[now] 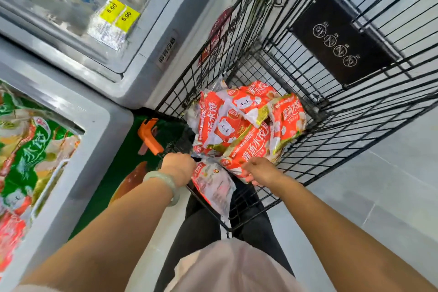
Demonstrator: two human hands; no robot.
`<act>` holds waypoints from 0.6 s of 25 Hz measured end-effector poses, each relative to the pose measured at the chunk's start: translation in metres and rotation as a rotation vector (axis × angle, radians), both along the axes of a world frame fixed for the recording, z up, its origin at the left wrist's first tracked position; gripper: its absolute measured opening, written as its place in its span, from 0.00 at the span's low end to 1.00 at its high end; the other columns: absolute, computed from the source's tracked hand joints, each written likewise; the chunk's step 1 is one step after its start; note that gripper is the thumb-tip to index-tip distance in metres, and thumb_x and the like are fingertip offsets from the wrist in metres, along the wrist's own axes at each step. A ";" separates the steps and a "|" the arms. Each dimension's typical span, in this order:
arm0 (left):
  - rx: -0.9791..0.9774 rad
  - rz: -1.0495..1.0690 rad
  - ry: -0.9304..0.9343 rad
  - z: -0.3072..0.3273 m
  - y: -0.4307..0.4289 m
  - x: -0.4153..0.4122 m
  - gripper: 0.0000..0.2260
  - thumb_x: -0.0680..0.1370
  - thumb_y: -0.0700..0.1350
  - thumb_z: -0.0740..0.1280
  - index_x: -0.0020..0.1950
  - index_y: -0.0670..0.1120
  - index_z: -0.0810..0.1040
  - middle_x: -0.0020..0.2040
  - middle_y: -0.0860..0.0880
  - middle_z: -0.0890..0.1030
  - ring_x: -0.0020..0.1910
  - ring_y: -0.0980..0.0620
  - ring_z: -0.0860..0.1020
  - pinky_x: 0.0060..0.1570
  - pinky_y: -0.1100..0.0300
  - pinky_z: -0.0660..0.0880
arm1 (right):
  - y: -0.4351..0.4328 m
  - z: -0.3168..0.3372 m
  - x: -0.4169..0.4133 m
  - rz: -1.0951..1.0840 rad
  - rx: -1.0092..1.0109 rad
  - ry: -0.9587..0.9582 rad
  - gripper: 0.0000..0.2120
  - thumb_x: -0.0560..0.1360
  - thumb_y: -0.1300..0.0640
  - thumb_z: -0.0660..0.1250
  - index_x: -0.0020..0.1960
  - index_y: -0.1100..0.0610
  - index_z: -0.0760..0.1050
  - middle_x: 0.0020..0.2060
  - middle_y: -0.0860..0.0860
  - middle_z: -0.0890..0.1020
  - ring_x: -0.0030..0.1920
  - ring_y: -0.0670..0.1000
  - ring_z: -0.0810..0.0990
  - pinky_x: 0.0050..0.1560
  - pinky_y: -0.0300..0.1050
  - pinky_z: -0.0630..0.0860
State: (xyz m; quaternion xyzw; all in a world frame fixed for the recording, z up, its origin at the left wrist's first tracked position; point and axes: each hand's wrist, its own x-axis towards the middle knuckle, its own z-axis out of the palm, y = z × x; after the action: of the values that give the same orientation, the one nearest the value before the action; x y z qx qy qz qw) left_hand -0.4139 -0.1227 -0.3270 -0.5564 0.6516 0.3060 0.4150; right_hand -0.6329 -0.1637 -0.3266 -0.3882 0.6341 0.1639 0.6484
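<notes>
Far left: chest freezer (71, 125), lid open, green packets (28, 161) inside. A second freezer behind it carries yellow price tags (119, 15).

Orange clip (149, 136) sits at the near-left corner of the cart (331, 125), just ahead of the left hand (179, 167).

Left hand: back of hand faces the camera, fingers curl down out of sight at the cart's near rim. It meets the top corner of the pale packet (213, 189). Whether the grip is on the packet or on the rim wire, I cannot tell. There is a bracelet (166, 185) on that wrist.

Pale packet: draped over the near rim, long axis running from the left hand down toward the person, lower end hanging outside the cart.

Pile (239, 114) of orange-red packets lies on the cart floor, ahead of both hands.

Right hand (262, 172): fingers and thumb clamped on the near end of the orange packet (246, 147). That packet's long axis runs away from the grip, forward and right, onto the pile.

Judgement: the pale packet is nearer the left hand, so tipping it forward into the cart likely falls to that hand.

Far right: black panel (341, 40) on the cart's end wall.
</notes>
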 end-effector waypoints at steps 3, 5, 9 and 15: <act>-0.062 0.027 0.085 0.000 -0.001 0.000 0.12 0.78 0.38 0.58 0.57 0.45 0.79 0.57 0.47 0.78 0.59 0.44 0.76 0.55 0.52 0.74 | -0.002 0.001 0.006 -0.071 0.010 -0.012 0.11 0.80 0.56 0.59 0.59 0.59 0.73 0.46 0.53 0.80 0.42 0.49 0.78 0.42 0.42 0.74; -0.055 0.177 0.238 0.002 -0.004 -0.002 0.11 0.79 0.41 0.59 0.57 0.47 0.78 0.58 0.47 0.78 0.58 0.45 0.76 0.56 0.52 0.75 | -0.004 0.009 0.008 -0.059 0.016 -0.039 0.11 0.80 0.56 0.59 0.58 0.58 0.73 0.49 0.53 0.81 0.44 0.49 0.78 0.46 0.42 0.75; -0.027 0.322 0.522 0.030 -0.019 -0.024 0.12 0.81 0.44 0.57 0.61 0.45 0.75 0.58 0.46 0.79 0.56 0.45 0.76 0.53 0.56 0.70 | -0.002 0.029 0.001 0.090 0.061 -0.180 0.21 0.75 0.54 0.68 0.66 0.55 0.71 0.60 0.49 0.77 0.60 0.48 0.75 0.62 0.42 0.71; -0.125 0.546 0.669 0.094 -0.048 -0.041 0.11 0.81 0.43 0.58 0.60 0.43 0.76 0.59 0.44 0.79 0.59 0.44 0.76 0.60 0.53 0.73 | 0.000 0.070 -0.013 0.092 -0.025 -0.295 0.36 0.71 0.57 0.73 0.74 0.50 0.58 0.68 0.47 0.71 0.64 0.47 0.72 0.65 0.44 0.68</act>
State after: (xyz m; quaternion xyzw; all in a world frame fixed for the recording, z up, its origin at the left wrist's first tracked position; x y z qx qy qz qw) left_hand -0.4547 -0.1708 -0.2334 -0.6024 0.5967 0.5278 0.0503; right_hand -0.6463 -0.1637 -0.2566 -0.4448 0.5156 0.1268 0.7213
